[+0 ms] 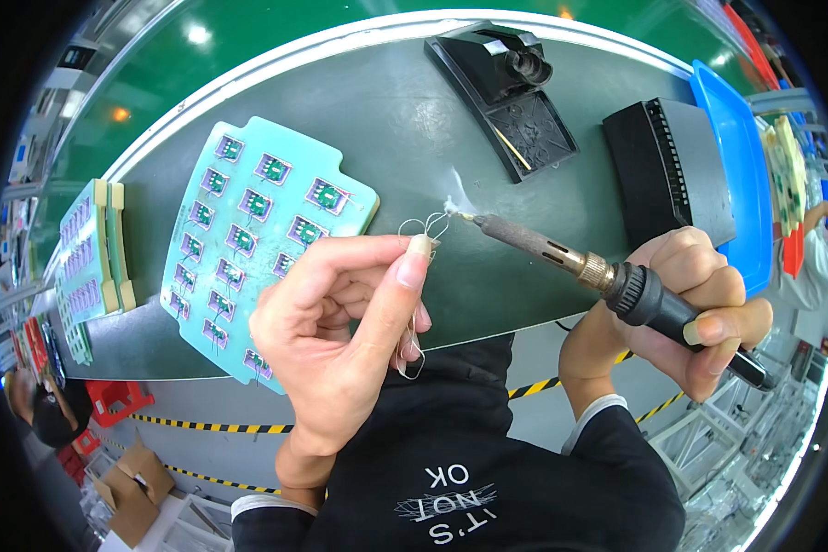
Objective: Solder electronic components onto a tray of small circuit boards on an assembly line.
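Between the thumb and forefinger of my left hand (345,322) is a small bundle of thin pale wires (414,224), looped above the fingertips and trailing below the palm. My right hand (695,313) is wrapped round the black handle of a soldering iron (570,262). The iron's tip points left and meets, or nearly meets, the wire ends; a wisp of smoke rises there. To the left of my left hand lies a light green tray (186,267) with several small green circuit boards (241,239) set in its pockets.
A black soldering iron stand (497,83) with a thin yellow stick in its base stands at the far side. To the right are a black box-shaped device (649,175) and a blue tray (745,184). More stacked board trays (92,253) lie at the far left.
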`<action>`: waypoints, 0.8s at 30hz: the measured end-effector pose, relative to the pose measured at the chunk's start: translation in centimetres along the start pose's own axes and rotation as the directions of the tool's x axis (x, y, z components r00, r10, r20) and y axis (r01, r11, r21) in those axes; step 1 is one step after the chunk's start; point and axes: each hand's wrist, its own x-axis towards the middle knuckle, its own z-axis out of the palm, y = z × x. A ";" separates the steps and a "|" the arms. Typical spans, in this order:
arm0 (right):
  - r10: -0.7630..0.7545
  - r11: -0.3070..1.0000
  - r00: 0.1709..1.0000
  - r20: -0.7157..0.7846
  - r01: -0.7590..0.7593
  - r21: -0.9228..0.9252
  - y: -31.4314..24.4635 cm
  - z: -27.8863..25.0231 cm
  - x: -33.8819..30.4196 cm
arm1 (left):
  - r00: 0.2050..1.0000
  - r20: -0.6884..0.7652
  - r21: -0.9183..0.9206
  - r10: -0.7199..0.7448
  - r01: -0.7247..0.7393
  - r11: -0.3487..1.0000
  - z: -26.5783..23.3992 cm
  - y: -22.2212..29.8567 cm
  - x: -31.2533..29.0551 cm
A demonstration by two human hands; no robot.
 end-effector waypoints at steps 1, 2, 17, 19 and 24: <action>0.004 1.000 1.000 -0.002 -0.004 -0.001 0.0 0.1 0.0 | 1.000 -0.003 0.000 0.001 -0.001 1.000 -0.1 0.0 0.0; 0.003 1.000 1.000 -0.001 -0.003 0.003 0.1 0.1 0.0 | 1.000 -0.007 0.000 0.000 0.000 1.000 -0.1 -0.1 -0.1; 0.063 0.995 0.998 -0.026 -0.061 0.081 -1.0 4.8 4.4 | 0.824 0.459 0.685 0.333 -0.566 0.459 7.8 -7.2 2.4; 0.113 0.990 0.990 -0.080 -0.119 -0.071 -1.2 8.3 4.8 | 0.798 0.503 0.673 0.332 -0.603 0.429 6.5 -6.7 1.3; 0.247 0.966 0.962 0.119 -0.235 -0.107 -1.0 12.5 5.1 | 0.853 0.442 0.635 0.277 -0.516 0.576 -0.9 -5.3 -2.9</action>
